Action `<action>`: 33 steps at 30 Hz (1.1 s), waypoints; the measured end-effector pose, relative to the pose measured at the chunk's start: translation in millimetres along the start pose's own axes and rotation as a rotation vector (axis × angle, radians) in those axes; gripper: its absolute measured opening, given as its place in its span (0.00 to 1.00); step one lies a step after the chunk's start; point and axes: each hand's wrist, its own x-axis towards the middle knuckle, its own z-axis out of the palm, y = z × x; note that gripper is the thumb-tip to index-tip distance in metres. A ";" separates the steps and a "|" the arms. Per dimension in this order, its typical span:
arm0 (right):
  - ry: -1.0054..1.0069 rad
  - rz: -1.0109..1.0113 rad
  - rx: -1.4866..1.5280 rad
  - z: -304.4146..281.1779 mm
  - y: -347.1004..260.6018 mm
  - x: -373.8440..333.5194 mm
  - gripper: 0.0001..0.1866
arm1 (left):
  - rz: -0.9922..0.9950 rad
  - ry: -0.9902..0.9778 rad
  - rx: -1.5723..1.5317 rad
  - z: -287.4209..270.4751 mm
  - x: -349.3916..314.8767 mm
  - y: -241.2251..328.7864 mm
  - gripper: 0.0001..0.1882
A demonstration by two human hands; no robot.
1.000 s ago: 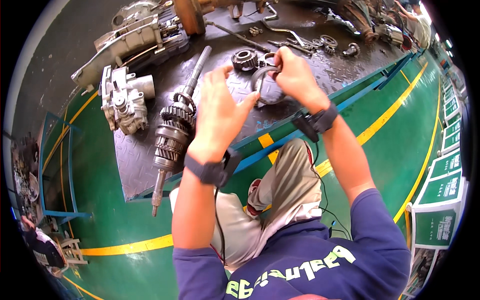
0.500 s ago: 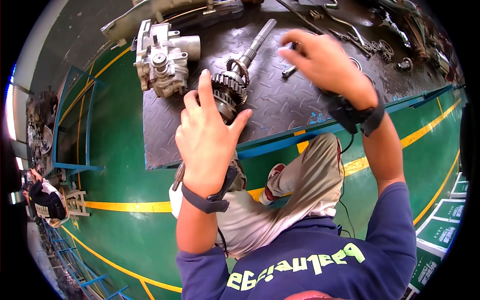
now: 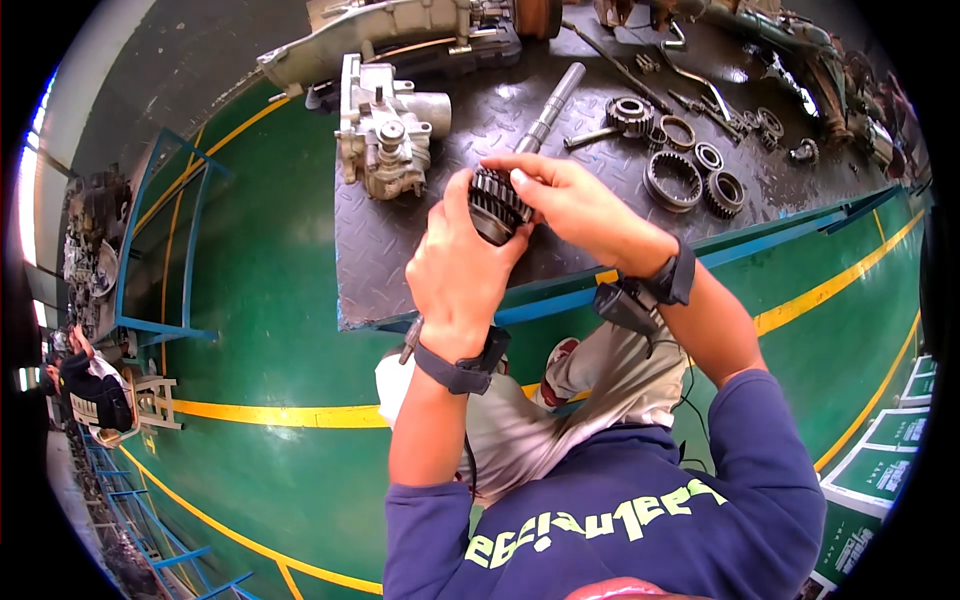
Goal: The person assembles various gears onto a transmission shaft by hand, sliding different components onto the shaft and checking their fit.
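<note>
A long steel gear shaft point(image 3: 545, 115) lies across the dark checker-plate table point(image 3: 400, 260), with a toothed gear cluster point(image 3: 495, 203) near its middle. My left hand point(image 3: 462, 270) wraps around the cluster from below. From the right, my right hand point(image 3: 575, 205) rests its fingers on top of the same gears. The lower end of the shaft point(image 3: 411, 340) sticks out beneath my left wrist. Both wrists wear black bands.
A grey cast housing point(image 3: 385, 135) stands on the table left of the shaft. Loose gears and rings point(image 3: 690, 175) lie to the right, with rods and wrenches behind. A larger casing point(image 3: 400, 25) lies at the table's far edge. Green floor with yellow lines; a person point(image 3: 85, 385) crouches far left.
My right hand has come back from the loose parts at the right onto the gear cluster. My left hand stayed on the shaft. The view shifted, bringing the table lower and closer.
</note>
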 end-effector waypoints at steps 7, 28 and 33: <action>0.326 -0.374 -0.481 22.9 -24.8 -27.1 0.19 | 0.145 0.214 -0.265 -1.8 4.1 -5.2 0.49; 0.301 -0.759 -0.215 59.4 -91.7 2.3 0.49 | 0.481 0.697 -0.988 10.1 44.2 13.6 0.55; 0.252 -0.606 -0.464 58.0 -99.7 -1.2 0.38 | 0.484 0.626 -0.992 -2.7 39.2 7.9 0.53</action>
